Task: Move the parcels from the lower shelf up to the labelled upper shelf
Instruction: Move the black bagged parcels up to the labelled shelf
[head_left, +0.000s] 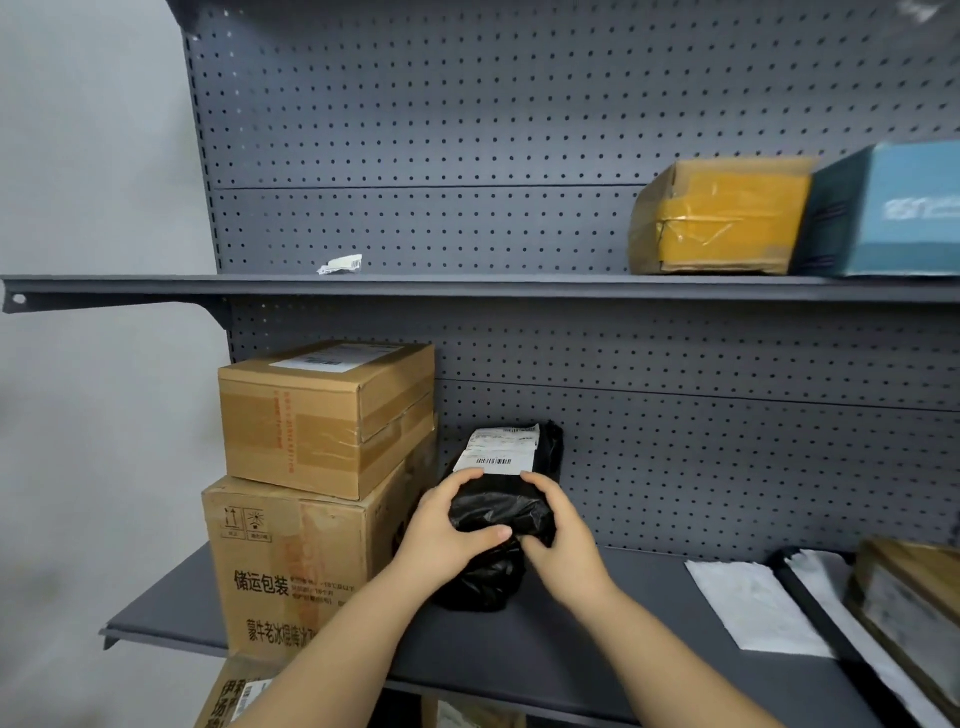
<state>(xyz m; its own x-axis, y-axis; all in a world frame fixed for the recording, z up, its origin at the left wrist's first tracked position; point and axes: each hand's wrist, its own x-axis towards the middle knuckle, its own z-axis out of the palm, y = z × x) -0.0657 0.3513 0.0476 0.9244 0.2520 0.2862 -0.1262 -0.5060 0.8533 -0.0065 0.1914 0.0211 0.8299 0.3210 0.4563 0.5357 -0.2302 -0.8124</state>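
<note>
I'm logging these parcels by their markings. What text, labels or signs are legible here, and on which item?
"储运包装": large bottom carton, front.
Handling pictograms: same carton, upper left.
Barcode label, print too small: black bag parcel, held by left hand and right hand.
White lettering, blurred: teal box.
Red print, unreadable: upper carton.

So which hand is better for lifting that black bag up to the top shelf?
Neither alone: left hand and right hand both grip the black parcel. The left is probably slightly better, since the upper shelf is bare on that side.

lower carton printed "储运包装"
</note>
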